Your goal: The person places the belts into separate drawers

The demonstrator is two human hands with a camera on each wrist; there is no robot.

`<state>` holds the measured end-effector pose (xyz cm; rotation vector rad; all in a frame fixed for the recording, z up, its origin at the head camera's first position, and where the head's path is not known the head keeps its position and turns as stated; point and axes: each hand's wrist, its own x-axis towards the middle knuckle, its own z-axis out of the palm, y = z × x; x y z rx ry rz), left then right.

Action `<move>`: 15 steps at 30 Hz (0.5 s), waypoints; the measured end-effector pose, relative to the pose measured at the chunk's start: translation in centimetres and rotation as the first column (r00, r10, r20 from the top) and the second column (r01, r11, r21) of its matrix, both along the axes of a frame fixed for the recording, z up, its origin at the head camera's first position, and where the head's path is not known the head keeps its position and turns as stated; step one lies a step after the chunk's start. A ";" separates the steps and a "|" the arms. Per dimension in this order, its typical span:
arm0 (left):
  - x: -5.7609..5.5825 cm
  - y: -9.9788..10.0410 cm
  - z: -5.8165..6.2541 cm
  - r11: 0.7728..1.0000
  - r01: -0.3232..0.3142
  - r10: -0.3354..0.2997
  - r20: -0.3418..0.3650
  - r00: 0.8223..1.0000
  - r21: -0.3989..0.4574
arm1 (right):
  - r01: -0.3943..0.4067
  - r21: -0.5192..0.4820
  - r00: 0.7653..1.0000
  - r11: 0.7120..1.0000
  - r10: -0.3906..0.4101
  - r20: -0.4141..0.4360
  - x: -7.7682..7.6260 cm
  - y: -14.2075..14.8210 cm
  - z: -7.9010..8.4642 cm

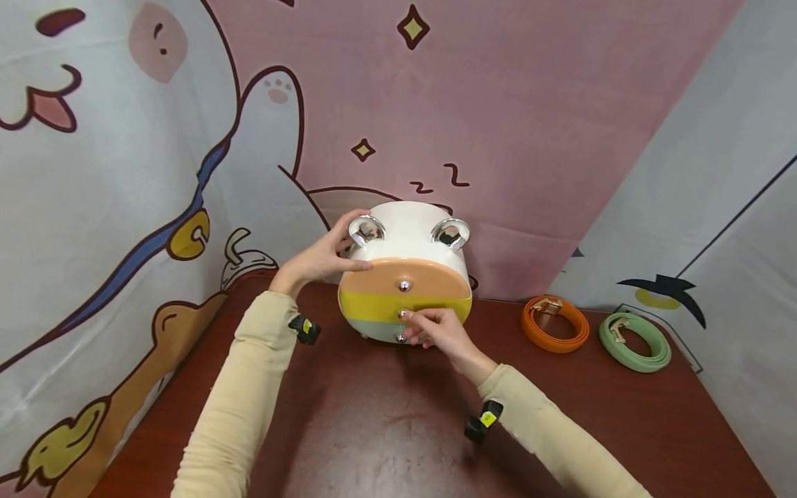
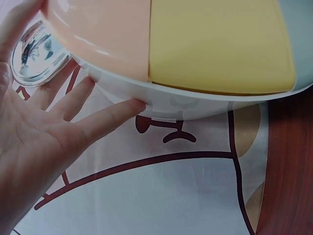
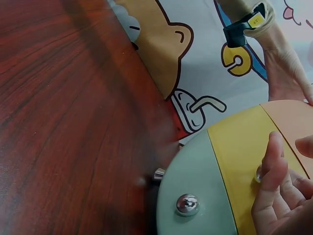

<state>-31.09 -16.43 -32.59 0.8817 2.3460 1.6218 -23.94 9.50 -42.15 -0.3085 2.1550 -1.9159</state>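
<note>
A small drawer box [image 1: 417,232] with a white shell and two silver ears stands against the backdrop. Its front has an orange drawer [image 1: 373,278], a yellow drawer [image 1: 367,305] and a pale green drawer [image 3: 195,166], each with a silver knob. My left hand [image 1: 320,257] rests on the box's left side beside one ear, fingers spread and fairly straight, thumb at the orange front's edge. My right hand [image 1: 445,335] is at the yellow drawer's knob [image 3: 258,174], partly hidden by a finger. In the right wrist view, thumb and index finger stand apart. All drawers look closed.
An orange rolled belt [image 1: 556,325] and a green rolled belt [image 1: 635,342] lie on the table's right side. The dark red-brown table [image 1: 373,429] meets a printed cloth backdrop [image 1: 498,104] behind and at both sides.
</note>
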 end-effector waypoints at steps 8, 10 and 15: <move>0.0 0.1 0.0 1.000 -0.008 0.008 0.000 1.000 -0.004 | -0.004 0.023 0.999 1.000 0.003 0.043 0.1 -0.4 -1.1; 0.0 0.1 0.0 1.000 -0.010 0.010 0.000 1.000 -0.006 | -0.009 0.034 0.998 0.999 0.007 0.061 0.2 -0.5 -1.4; 0.0 0.0 -0.1 1.000 -0.004 0.004 -0.007 1.000 -0.003 | -0.002 0.024 0.994 1.000 -0.001 0.108 0.1 -0.9 -1.7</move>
